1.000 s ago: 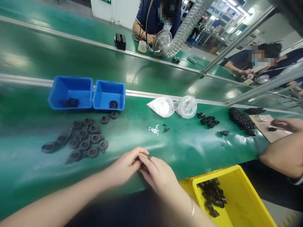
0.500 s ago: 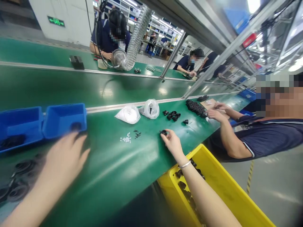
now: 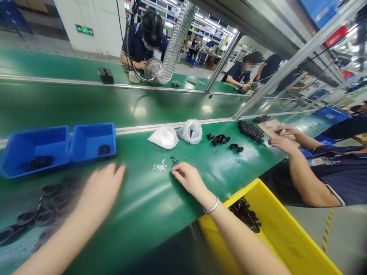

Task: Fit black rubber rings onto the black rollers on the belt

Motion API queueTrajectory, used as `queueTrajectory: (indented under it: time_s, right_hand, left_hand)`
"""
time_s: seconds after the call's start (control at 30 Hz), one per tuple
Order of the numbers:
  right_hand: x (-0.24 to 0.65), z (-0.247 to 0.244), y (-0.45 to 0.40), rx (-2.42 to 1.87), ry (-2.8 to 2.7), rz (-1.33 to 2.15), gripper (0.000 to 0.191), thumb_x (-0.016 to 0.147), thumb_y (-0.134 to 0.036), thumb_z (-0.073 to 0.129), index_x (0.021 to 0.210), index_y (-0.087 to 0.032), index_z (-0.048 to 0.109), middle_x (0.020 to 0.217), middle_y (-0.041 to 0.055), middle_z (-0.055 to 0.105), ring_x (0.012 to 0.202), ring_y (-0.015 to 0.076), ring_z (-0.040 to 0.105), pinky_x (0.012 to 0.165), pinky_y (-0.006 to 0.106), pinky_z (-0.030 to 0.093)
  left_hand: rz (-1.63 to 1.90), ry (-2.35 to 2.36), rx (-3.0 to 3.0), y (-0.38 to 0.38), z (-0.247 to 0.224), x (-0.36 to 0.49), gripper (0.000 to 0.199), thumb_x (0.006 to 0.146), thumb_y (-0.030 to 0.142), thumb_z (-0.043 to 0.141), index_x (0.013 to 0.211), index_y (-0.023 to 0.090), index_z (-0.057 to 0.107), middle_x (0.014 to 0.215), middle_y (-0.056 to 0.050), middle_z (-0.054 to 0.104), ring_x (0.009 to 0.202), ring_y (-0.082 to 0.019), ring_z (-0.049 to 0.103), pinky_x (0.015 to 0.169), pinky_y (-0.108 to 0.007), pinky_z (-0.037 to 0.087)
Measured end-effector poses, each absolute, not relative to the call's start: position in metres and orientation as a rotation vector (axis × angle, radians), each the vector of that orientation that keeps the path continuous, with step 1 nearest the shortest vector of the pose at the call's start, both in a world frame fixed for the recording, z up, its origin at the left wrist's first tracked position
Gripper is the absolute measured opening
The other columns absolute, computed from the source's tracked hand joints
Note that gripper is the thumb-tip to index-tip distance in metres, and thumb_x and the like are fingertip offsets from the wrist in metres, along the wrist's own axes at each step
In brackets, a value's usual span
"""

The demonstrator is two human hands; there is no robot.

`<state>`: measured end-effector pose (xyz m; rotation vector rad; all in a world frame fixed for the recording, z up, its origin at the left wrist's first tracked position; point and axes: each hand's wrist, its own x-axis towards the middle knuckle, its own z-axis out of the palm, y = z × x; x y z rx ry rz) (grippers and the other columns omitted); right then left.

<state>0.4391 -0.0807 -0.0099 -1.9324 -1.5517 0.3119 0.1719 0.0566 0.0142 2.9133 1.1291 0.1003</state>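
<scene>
Head view: right hand rests on the green belt, fingers curled, fingertips together just beside the small black pieces, with the white pieces just left of them; whether it grips one cannot be told; left hand lies flat, blurred, fingers spread and empty, black discs to its left, blue bins beyond it

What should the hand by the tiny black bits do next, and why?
Probably pinch up one of the tiny black bits. The right hand rests on the green belt with its fingertips just short of that little heap, and it looks empty. The left hand hovers open near the black round parts, likely to take one of those.
</scene>
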Motion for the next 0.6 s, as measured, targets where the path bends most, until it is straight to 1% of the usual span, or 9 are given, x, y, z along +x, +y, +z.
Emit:
queueTrajectory:
  time_s: [0.1, 0.17, 0.23, 0.27, 0.4, 0.5, 0.53, 0.6]
  right_hand:
    - [0.425, -0.008, -0.071, -1.916, -1.627, 0.277, 0.006, 0.090, -0.017, 0.059, 0.087, -0.019, 0.064, 0.082, 0.0017, 0.062, 0.074, 0.0148, 0.060, 0.069, 0.027, 0.050]
    - [0.421, -0.009, -0.068, -1.921, -1.658, 0.242, 0.006, 0.091, -0.018, 0.058, 0.087, -0.019, 0.063, 0.082, 0.0026, 0.061, 0.074, 0.0159, 0.059, 0.068, 0.028, 0.050]
    - [0.418, -0.010, -0.067, -1.921, -1.696, 0.213, 0.005, 0.092, -0.019, 0.057, 0.090, -0.019, 0.062, 0.085, 0.0034, 0.060, 0.074, 0.0163, 0.059, 0.068, 0.029, 0.051]
    - [0.417, -0.012, -0.067, -1.917, -1.718, 0.199, 0.005, 0.092, -0.019, 0.057, 0.091, -0.019, 0.061, 0.087, 0.0039, 0.059, 0.075, 0.0167, 0.059, 0.069, 0.029, 0.051]
    - [0.415, -0.015, -0.067, -1.909, -1.772, 0.134, 0.010, 0.096, -0.020, 0.050, 0.091, -0.018, 0.060, 0.090, 0.0060, 0.059, 0.081, 0.0191, 0.059, 0.075, 0.033, 0.052]
    - [0.417, -0.015, -0.067, -1.906, -1.789, 0.113, 0.014, 0.097, -0.020, 0.048, 0.090, -0.018, 0.059, 0.086, 0.0058, 0.059, 0.079, 0.0194, 0.060, 0.072, 0.034, 0.053]
    - [0.419, -0.015, -0.067, -1.899, -1.803, 0.116, 0.014, 0.098, -0.021, 0.049, 0.089, -0.018, 0.060, 0.085, 0.0055, 0.059, 0.078, 0.0191, 0.060, 0.072, 0.033, 0.053]
    - [0.421, -0.014, -0.069, -1.879, -1.842, 0.126, 0.015, 0.098, -0.022, 0.049, 0.089, -0.018, 0.060, 0.085, 0.0053, 0.059, 0.078, 0.0184, 0.061, 0.071, 0.032, 0.054]
  left_hand:
    - [0.022, 1.016, 2.991, 0.045, 0.015, 0.177, 0.030, 0.093, 0.019, 0.040, 0.113, 0.012, 0.061, 0.090, -0.013, 0.059, 0.083, -0.031, 0.060, 0.074, -0.042, 0.047]
    - [0.077, 1.022, 2.954, 0.041, 0.014, 0.180, 0.025, 0.094, 0.020, 0.041, 0.108, 0.014, 0.061, 0.098, -0.014, 0.059, 0.085, -0.030, 0.059, 0.074, -0.041, 0.048]
    - [0.137, 1.033, 2.874, 0.040, 0.012, 0.183, 0.024, 0.095, 0.019, 0.039, 0.108, 0.014, 0.059, 0.108, -0.015, 0.057, 0.088, -0.028, 0.059, 0.075, -0.039, 0.049]
    - [0.135, 1.018, 2.833, 0.040, 0.011, 0.184, 0.024, 0.095, 0.018, 0.038, 0.108, 0.014, 0.058, 0.110, -0.015, 0.056, 0.088, -0.027, 0.060, 0.076, -0.039, 0.050]
    - [0.014, 0.914, 2.709, 0.041, 0.010, 0.186, 0.023, 0.096, 0.017, 0.039, 0.106, 0.012, 0.059, 0.104, -0.012, 0.056, 0.087, -0.025, 0.061, 0.078, -0.038, 0.049]
    - [0.012, 0.825, 2.643, 0.042, 0.011, 0.185, 0.019, 0.096, 0.018, 0.043, 0.105, 0.014, 0.060, 0.106, -0.011, 0.056, 0.085, -0.023, 0.060, 0.077, -0.035, 0.049]
    - [0.022, 0.800, 2.653, 0.042, 0.012, 0.184, 0.017, 0.095, 0.019, 0.046, 0.103, 0.015, 0.061, 0.104, -0.011, 0.057, 0.086, -0.023, 0.059, 0.077, -0.035, 0.048]
    - [0.066, 0.779, 2.718, 0.041, 0.014, 0.181, 0.012, 0.093, 0.020, 0.052, 0.096, 0.016, 0.063, 0.097, -0.010, 0.060, 0.091, -0.027, 0.057, 0.081, -0.040, 0.046]
